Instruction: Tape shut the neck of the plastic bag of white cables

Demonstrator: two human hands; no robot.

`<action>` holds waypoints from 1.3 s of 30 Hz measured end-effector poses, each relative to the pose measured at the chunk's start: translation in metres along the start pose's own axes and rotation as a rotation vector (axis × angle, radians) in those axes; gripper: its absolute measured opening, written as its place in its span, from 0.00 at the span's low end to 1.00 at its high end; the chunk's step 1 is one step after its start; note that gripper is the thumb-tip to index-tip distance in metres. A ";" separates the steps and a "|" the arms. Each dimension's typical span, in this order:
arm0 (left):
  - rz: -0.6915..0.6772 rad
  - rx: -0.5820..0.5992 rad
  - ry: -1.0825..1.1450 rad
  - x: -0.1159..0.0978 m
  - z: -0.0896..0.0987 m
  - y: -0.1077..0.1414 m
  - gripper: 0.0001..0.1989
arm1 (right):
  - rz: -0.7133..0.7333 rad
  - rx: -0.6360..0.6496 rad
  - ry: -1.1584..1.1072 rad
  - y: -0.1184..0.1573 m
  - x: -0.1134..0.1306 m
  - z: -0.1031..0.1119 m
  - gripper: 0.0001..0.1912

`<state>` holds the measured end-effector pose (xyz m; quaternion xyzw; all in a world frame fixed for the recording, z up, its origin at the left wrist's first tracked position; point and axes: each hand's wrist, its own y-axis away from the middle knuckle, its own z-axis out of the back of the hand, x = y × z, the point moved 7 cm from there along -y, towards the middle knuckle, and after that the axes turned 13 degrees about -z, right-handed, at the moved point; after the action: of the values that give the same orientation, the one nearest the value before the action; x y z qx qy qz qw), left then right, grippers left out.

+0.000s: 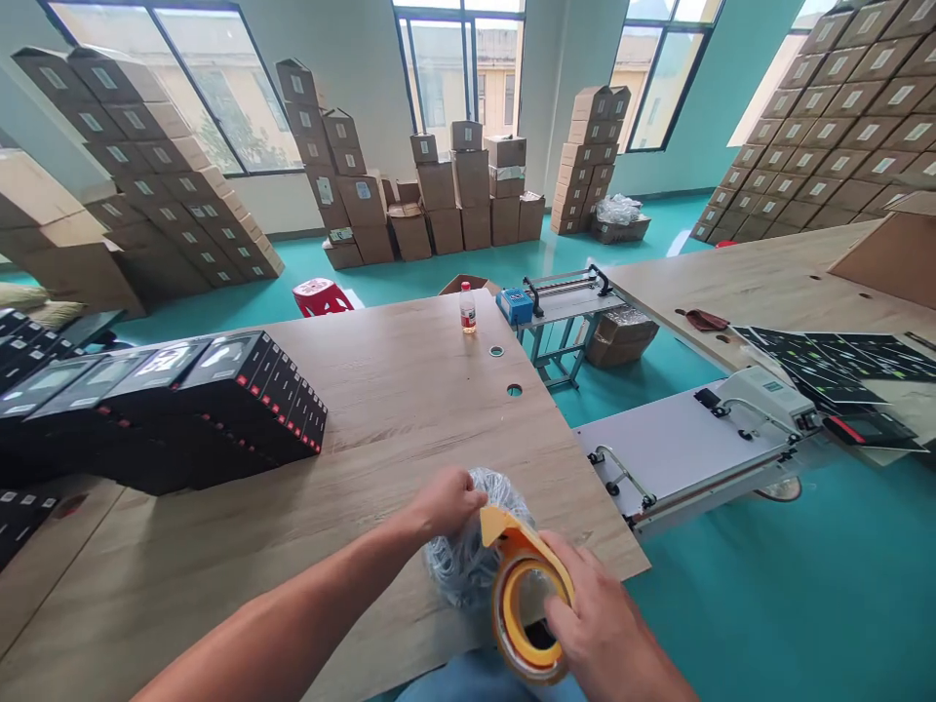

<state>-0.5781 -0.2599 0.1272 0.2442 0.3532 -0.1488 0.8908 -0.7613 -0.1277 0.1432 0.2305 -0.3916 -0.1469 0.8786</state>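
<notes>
Head view: across the wooden table [380,409], a soft, crumpled plastic bag [460,565] sits beneath the curled fingers of the left hand [446,502]. The right hand [596,614], fingers slightly spread, grips a light, stiff tape roll [527,624] by its rim, best held there, its tacky free end [504,526] just left of those fingers.

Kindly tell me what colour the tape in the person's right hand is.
The tape roll is orange-yellow in the head view.

At the bottom of the frame, the left hand [446,504] clutches a crumpled clear plastic bag [457,561] on the wooden table [409,390], and the right hand [604,614] grips a roll of yellow tape [530,634] (its loose end folded up). Black boxes [219,409] stand stacked at left.
</notes>
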 end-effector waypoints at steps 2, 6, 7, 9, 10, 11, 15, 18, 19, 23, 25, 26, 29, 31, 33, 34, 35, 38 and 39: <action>0.080 0.023 0.071 0.002 -0.007 0.002 0.14 | -0.026 0.006 -0.008 0.002 -0.009 -0.024 0.37; 0.105 0.069 0.116 0.004 -0.009 0.007 0.12 | 0.039 -0.011 -0.058 0.005 -0.031 -0.059 0.39; 0.086 0.089 0.100 0.003 -0.005 0.009 0.12 | 0.054 -0.021 -0.057 0.006 -0.035 -0.063 0.39; 0.018 0.156 0.043 -0.003 0.004 0.012 0.13 | 0.053 -0.035 -0.054 0.008 -0.037 -0.065 0.39; -0.032 0.197 0.006 -0.008 0.009 0.014 0.13 | 0.039 -0.042 -0.057 0.008 -0.036 -0.064 0.39; -0.087 0.233 -0.035 -0.013 0.016 0.017 0.12 | 0.019 -0.045 -0.062 0.008 -0.034 -0.062 0.39; -0.410 0.338 -0.270 -0.034 0.037 0.027 0.22 | -0.036 -0.073 -0.096 0.007 -0.025 -0.057 0.40; -0.785 0.419 -0.590 -0.040 0.037 0.035 0.36 | -0.005 -0.101 -0.139 0.005 -0.024 -0.059 0.40; -0.878 0.425 -0.671 -0.038 0.035 0.036 0.37 | 0.005 -0.111 -0.153 0.004 -0.026 -0.060 0.40; -1.029 0.370 -0.699 -0.032 0.032 0.025 0.49 | 0.009 -0.126 -0.202 0.002 -0.033 -0.067 0.42; -1.109 0.424 -0.679 -0.038 0.025 0.021 0.47 | -0.002 -0.118 -0.217 0.002 -0.036 -0.069 0.41; -1.141 0.484 -0.664 -0.043 0.020 0.019 0.40 | -0.006 -0.111 -0.222 0.002 -0.036 -0.070 0.41; -0.965 0.663 -0.422 -0.053 0.010 0.002 0.18 | -0.007 -0.093 -0.248 0.004 -0.034 -0.067 0.40; -0.729 0.674 -0.214 -0.054 0.008 -0.013 0.13 | -0.005 -0.079 -0.272 0.005 -0.030 -0.062 0.39; -0.534 0.640 -0.090 -0.048 0.009 -0.022 0.10 | -0.008 -0.066 -0.293 0.005 -0.024 -0.052 0.38; -0.442 0.622 -0.046 -0.041 0.011 -0.023 0.09 | -0.010 -0.059 -0.303 0.004 -0.019 -0.045 0.38; -0.329 0.601 0.014 -0.032 0.013 -0.022 0.07 | -0.012 -0.051 -0.312 0.003 -0.013 -0.038 0.37; 0.006 0.440 0.241 -0.001 0.026 -0.007 0.05 | -0.004 -0.024 -0.307 -0.001 0.014 -0.016 0.36; 0.087 0.347 0.320 0.007 0.030 0.000 0.05 | 0.002 -0.018 -0.285 -0.002 0.025 -0.010 0.36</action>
<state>-0.5561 -0.2765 0.1418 0.4290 0.4482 -0.1279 0.7738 -0.7378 -0.1373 0.1514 0.1988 -0.5114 -0.1808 0.8162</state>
